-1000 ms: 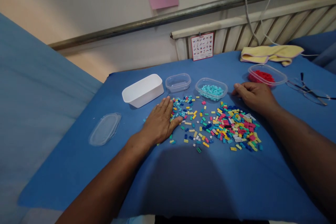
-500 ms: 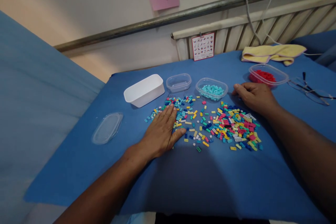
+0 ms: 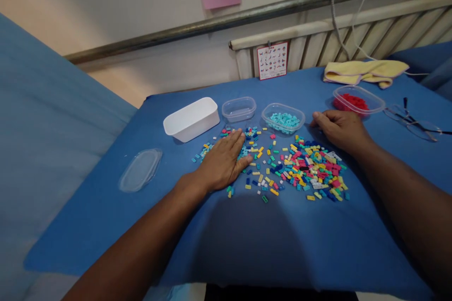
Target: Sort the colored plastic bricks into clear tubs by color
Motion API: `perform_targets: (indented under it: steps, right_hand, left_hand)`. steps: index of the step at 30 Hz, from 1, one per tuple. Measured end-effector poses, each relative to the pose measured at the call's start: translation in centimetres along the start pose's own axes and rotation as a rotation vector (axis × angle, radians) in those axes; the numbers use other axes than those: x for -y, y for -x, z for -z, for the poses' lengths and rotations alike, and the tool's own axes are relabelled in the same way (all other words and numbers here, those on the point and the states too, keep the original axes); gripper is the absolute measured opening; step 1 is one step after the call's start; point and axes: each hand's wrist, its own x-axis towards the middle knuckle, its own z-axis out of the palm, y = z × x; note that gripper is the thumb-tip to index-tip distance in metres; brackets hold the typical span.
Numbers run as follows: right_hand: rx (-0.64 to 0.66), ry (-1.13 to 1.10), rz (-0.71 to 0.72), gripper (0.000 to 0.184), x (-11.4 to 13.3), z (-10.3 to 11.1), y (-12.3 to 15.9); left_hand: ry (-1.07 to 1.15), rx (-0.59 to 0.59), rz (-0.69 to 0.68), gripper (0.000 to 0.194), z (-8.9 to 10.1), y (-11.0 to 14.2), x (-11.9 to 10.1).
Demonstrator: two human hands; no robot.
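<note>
The fingers of the left hand (image 3: 222, 162) lie flat and nearly together over loose bricks, thumb apart; those of the right hand (image 3: 341, 127) curl loosely, and whether they pinch anything I cannot tell. The small bricks (image 3: 305, 169) are scattered beneath and between the hands, densest near the right. They look light, stiff and hard to break, likely to skid; a fingertip pinch across the long sides should suit. They are too many and too overlapped to count. Beyond them stand four tubs: one white tub (image 3: 197, 127) and three see-through, one holding turquoise pieces (image 3: 283, 121), another red pieces (image 3: 355, 101). Farther out on the surface (image 3: 106, 225): overlapping lids (image 3: 139, 171), number unclear, one yellow cloth (image 3: 342, 72), one pair of glasses (image 3: 418, 123).
</note>
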Motion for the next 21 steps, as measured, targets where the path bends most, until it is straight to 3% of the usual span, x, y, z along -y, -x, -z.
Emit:
perform_targets:
  steps: [7,15,21]
  right_hand:
    - [0.018,0.011,-0.011,0.050,0.3,0.2,0.2]
    - [0.027,0.003,-0.013,0.052,0.5,0.2,0.2]
    - [0.021,0.009,-0.005,0.048,0.0,0.0,-0.1]
  left_hand:
    - [-0.022,0.009,0.053,0.094,-0.8,3.3,0.7]
    - [-0.019,-0.023,0.152,0.097,-0.2,0.5,0.4]
    - [-0.104,-0.055,0.092,0.091,-0.4,-0.2,-1.7]
